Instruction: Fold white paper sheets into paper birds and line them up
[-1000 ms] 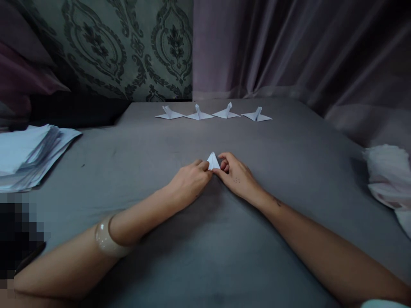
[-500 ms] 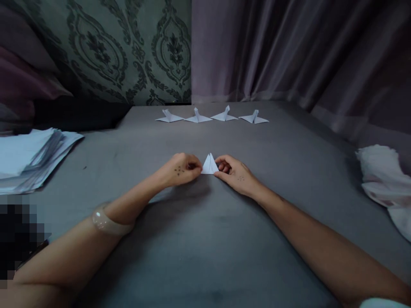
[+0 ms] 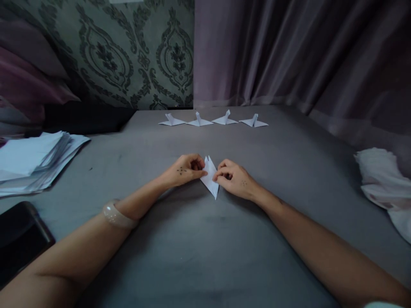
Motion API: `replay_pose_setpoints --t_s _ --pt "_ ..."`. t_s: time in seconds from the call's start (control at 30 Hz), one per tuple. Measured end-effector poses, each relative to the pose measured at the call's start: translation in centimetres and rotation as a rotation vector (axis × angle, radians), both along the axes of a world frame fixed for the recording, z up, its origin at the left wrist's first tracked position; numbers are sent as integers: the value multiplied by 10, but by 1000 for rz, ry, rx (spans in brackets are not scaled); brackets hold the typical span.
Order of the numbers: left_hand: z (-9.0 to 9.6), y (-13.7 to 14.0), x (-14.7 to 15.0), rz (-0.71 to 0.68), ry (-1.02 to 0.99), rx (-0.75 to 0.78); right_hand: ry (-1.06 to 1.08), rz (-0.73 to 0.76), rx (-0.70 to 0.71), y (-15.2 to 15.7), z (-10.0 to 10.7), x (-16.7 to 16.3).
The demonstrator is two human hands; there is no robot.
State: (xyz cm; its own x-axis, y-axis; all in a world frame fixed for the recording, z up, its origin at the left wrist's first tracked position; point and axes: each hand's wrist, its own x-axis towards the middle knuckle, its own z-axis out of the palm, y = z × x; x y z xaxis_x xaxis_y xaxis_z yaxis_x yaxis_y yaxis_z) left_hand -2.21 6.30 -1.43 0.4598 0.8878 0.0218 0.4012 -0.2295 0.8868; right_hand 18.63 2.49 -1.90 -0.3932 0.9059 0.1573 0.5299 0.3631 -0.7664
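A small piece of folded white paper is between my hands, above the middle of the grey surface. Its shape is a narrow diamond, with two points at the far end and one point towards me. My left hand pinches its left edge between thumb and fingers. At the right edge, my right hand has its thumb and forefinger closed on the paper. A pale bangle circles my left wrist.
Several folded paper birds stand in a row at the far side. Left lies a stack of white sheets, with a dark flat device nearer me. White crumpled cloth lies right. Curtains hang behind.
The paper has gone from a short triangle with a flat near edge to a longer diamond, its near point now towards me. Both hands stay at its sides.
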Motion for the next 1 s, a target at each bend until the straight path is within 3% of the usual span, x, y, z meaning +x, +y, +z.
replay_pose_setpoints --t_s 0.1,0.23,0.4,0.63,0.8,1.0 --pt "1 -2 1 -16 6 74 -24 -71 69 -3 0 -3" --pt "4 -7 3 -116 1 340 -42 -242 117 -3 -3 -5" --pt "3 -11 1 -176 92 567 -96 -152 162 -2 -4 -5" --pt "-5 -9 0 -61 185 592 -95 -238 264 -3 -6 -5" --pt "-6 -9 -1 -79 209 583 -164 -129 180 -5 -2 -7" --pt "-7 -3 0 -95 249 469 -205 -133 120 -2 -1 -9"
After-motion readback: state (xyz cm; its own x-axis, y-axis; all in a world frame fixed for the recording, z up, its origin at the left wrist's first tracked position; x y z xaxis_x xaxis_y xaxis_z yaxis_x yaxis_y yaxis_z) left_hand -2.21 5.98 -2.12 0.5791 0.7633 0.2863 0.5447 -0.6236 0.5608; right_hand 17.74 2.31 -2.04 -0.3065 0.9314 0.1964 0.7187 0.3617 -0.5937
